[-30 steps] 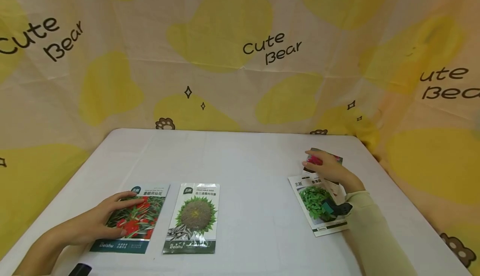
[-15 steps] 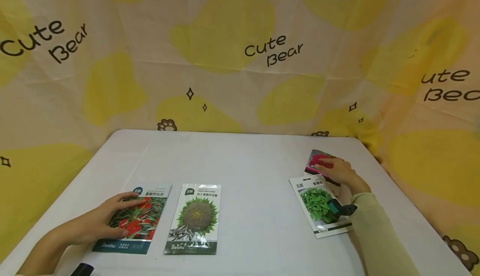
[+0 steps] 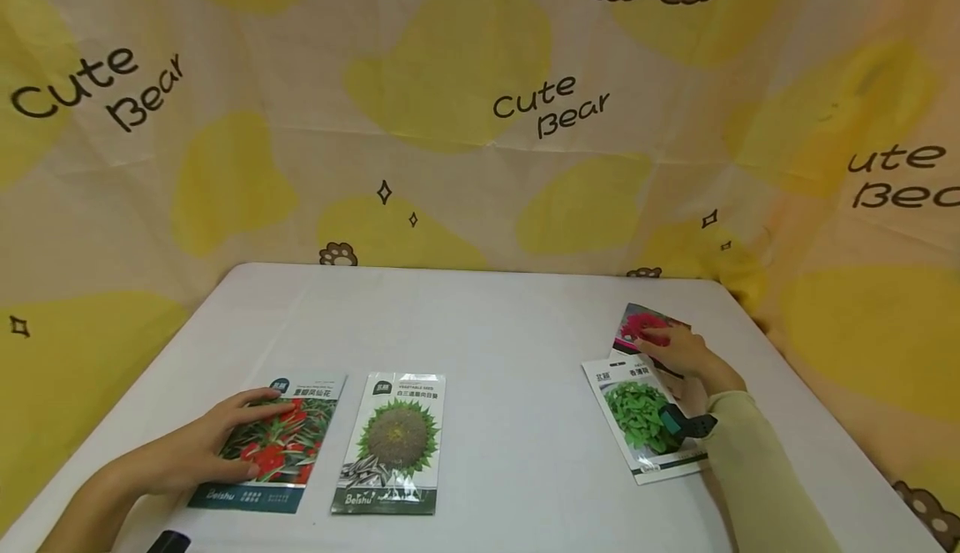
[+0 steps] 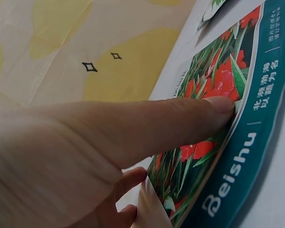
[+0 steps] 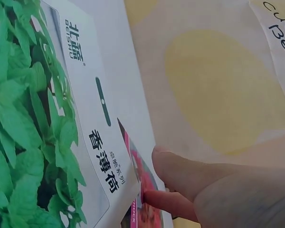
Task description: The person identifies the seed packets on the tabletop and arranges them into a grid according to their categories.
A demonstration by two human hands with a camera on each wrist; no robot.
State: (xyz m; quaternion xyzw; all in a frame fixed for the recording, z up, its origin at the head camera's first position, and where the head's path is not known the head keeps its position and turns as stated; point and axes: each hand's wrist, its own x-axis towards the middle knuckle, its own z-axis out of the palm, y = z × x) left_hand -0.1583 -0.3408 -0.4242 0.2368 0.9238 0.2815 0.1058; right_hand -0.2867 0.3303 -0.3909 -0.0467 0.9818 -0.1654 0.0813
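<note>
A seed packet with red flowers and a teal lower band point(image 3: 258, 499) lies on the white table at the left. My left hand point(image 3: 183, 453) rests over its left side, its thumb point(image 4: 218, 105) laid across the printed flowers; the other fingertips are by the left edge, partly hidden. At the far right, my right hand point(image 3: 682, 351) touches a seed packet with pink flowers point(image 3: 637, 322). In the right wrist view, one finger point(image 5: 168, 202) is against that packet while the thumb stays apart. A mint seed packet point(image 3: 630, 415) overlaps the pink packet's lower part.
A sunflower seed packet point(image 3: 393, 444) lies just right of the red-flower packet. White table point(image 3: 495, 394) separates it from the right-hand packets. A yellow-patterned cloth point(image 3: 450, 77) hangs behind the table. Part of a black object point(image 3: 169, 541) shows at the bottom left.
My right hand has drawn back slightly to the right and down, showing more of the pink-flower packet. My left hand keeps its place on the red-flower packet. The head view has shifted a little.
</note>
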